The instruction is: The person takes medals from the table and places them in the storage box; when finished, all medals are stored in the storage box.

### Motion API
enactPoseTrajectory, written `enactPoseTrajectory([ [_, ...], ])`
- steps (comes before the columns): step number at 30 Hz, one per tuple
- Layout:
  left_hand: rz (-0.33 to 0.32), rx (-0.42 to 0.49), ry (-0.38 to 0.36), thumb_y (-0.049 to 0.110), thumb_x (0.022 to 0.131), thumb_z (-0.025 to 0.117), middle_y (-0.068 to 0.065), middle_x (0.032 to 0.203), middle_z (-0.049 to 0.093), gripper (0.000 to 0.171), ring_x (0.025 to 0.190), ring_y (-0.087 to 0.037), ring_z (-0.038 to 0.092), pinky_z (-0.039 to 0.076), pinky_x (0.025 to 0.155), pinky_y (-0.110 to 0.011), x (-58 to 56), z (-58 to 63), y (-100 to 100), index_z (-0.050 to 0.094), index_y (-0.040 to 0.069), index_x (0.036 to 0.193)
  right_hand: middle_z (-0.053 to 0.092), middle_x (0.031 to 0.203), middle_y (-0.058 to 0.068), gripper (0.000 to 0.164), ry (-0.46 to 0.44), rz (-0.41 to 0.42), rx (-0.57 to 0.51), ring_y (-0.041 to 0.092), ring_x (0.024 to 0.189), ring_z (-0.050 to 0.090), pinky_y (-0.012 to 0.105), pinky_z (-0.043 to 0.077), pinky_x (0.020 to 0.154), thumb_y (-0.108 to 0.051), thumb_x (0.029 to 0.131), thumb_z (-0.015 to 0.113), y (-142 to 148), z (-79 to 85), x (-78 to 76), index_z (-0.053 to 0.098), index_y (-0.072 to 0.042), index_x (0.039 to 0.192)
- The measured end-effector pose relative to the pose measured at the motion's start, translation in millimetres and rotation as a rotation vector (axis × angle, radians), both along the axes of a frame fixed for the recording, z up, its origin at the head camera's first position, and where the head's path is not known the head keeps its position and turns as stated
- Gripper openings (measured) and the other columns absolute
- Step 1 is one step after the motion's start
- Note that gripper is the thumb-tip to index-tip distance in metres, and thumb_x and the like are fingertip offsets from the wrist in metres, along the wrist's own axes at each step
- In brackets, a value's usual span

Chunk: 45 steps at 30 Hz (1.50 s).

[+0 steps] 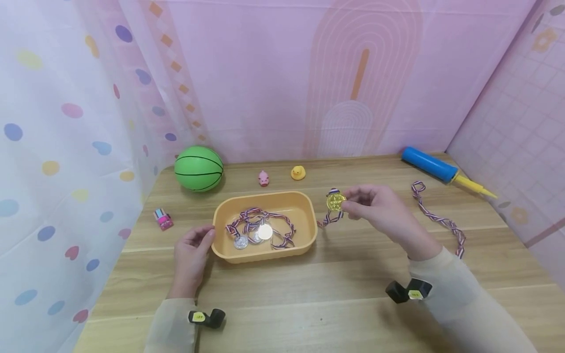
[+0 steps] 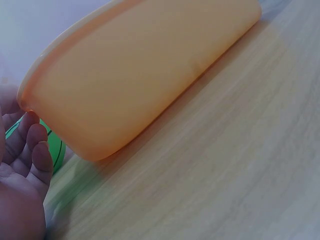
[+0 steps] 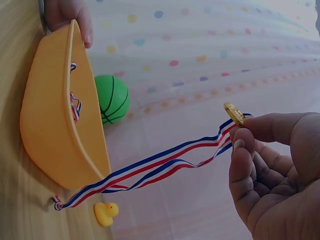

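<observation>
Between thumb and fingertips, my right hand (image 1: 381,211) pinches a gold medal (image 1: 336,201) above the table, to the right of an orange plastic basin (image 1: 265,257). The medal's red, white and blue striped ribbon (image 3: 155,162) hangs down toward the table beside the basin. At the basin's left end, my left hand (image 1: 194,250) grips the rim, thumb on top and fingers under it in the left wrist view. Several medals lie inside on tangled striped ribbons (image 1: 282,218); one is a silver medal (image 1: 241,242), another a pale, glaring medal (image 1: 265,232).
A green ball (image 1: 198,168), a pink pig toy (image 1: 263,178) and a yellow duck (image 1: 298,172) stand behind the basin. A small pink toy (image 1: 163,219) lies left. At right are a twisted striped ribbon (image 1: 434,215) and a blue and yellow hand pump (image 1: 430,164).
</observation>
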<state>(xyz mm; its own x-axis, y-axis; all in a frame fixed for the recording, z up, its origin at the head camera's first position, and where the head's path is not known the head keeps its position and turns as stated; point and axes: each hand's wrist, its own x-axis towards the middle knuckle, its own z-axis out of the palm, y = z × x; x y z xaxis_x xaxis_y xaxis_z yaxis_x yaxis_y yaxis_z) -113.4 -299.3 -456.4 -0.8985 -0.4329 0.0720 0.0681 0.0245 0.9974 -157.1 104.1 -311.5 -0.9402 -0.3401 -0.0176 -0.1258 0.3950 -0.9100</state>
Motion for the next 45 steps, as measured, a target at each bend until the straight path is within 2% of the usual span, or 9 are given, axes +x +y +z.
enactPoseTrajectory([
  [11,0.008,-0.016,-0.012,0.01,0.089,0.069,-0.005,0.094,0.068,0.022,0.08,-0.012,0.059,0.052,0.066,-0.016,1.2,0.5,0,0.065,-0.006,0.105,0.066,0.087,0.012,0.022,0.049,0.077,-0.093,0.021,0.075,0.063,0.03,0.057,0.069,-0.009,0.089,0.068,-18,16.5,-8.8,0.065,0.002,0.107],
  [21,0.01,-0.06,-0.051,0.015,0.09,0.069,-0.002,0.096,0.067,0.025,0.083,-0.012,0.057,0.052,0.067,-0.016,1.9,2.1,-1,0.065,-0.003,0.107,0.065,0.083,0.01,0.019,0.091,0.119,-0.127,0.018,0.07,0.061,0.031,0.057,0.067,-0.008,0.089,0.068,-32,33.4,-20.0,0.066,0.002,0.105],
  [29,-0.003,-0.054,-0.053,0.015,0.089,0.069,-0.004,0.097,0.067,0.025,0.084,-0.012,0.058,0.052,0.069,-0.016,1.7,1.4,-2,0.065,-0.003,0.107,0.064,0.082,0.009,0.022,0.07,0.151,-0.174,0.016,0.069,0.058,0.029,0.055,0.067,-0.007,0.088,0.069,-50,42.1,-27.2,0.065,0.005,0.107],
  [37,-0.021,-0.047,-0.052,0.018,0.09,0.069,-0.008,0.1,0.067,0.028,0.084,-0.013,0.059,0.053,0.069,-0.017,1.4,2.1,-1,0.064,-0.003,0.109,0.065,0.084,0.01,0.02,0.079,0.196,-0.206,0.017,0.071,0.058,0.03,0.055,0.07,-0.007,0.089,0.069,-69,53.0,-36.6,0.065,0.002,0.107],
  [45,-0.009,-0.041,-0.034,0.014,0.089,0.069,-0.006,0.097,0.068,0.026,0.08,-0.012,0.059,0.053,0.067,-0.017,0.3,0.1,-1,0.065,-0.005,0.107,0.065,0.085,0.013,0.02,0.081,0.219,-0.225,0.017,0.07,0.058,0.028,0.054,0.066,-0.005,0.087,0.069,-84,63.4,-40.3,0.066,0.002,0.106],
])
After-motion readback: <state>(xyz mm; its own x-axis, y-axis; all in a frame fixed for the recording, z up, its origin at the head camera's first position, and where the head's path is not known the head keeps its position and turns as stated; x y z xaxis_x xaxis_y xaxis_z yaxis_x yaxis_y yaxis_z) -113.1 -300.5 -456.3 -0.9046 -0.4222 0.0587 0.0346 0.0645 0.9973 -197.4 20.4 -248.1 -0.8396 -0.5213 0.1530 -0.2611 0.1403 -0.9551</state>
